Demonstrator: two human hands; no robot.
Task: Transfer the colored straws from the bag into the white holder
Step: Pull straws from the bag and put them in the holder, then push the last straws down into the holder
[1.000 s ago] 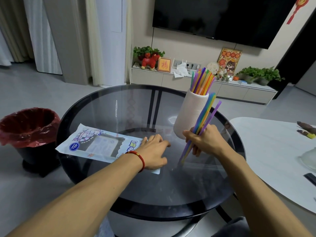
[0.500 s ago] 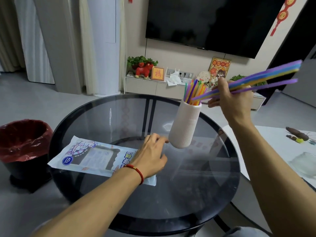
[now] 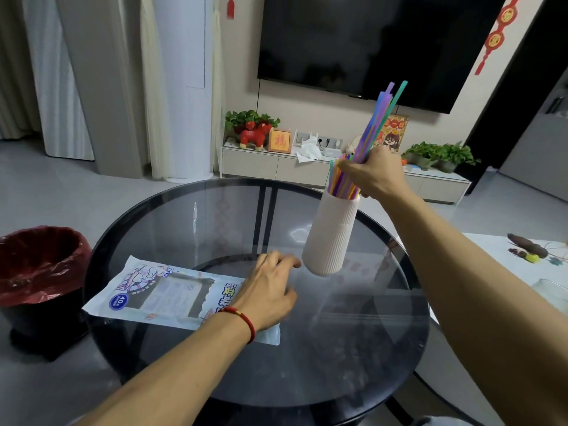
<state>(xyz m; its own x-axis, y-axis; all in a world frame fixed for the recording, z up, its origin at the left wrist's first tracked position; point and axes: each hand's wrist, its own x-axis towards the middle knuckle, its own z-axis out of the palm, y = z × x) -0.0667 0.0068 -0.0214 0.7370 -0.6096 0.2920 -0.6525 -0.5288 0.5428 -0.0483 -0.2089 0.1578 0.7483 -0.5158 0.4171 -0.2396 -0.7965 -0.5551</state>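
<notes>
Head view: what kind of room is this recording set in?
Most likely a home living room: a large black wall-mounted television hangs above a low white media cabinet with potted green plants, and a round dark glass table stands in front.

A second ago the right hand (image 3: 373, 176) gripped its bundle of straws (image 3: 381, 118) low, just over the counter beside the white holder (image 3: 333, 233). It then rose to the right with the bundle lying nearly level. Now it sits directly above the holder's mouth — the bundle swung close to upright, lower ends hidden behind the hand among the straws already standing there.
</notes>
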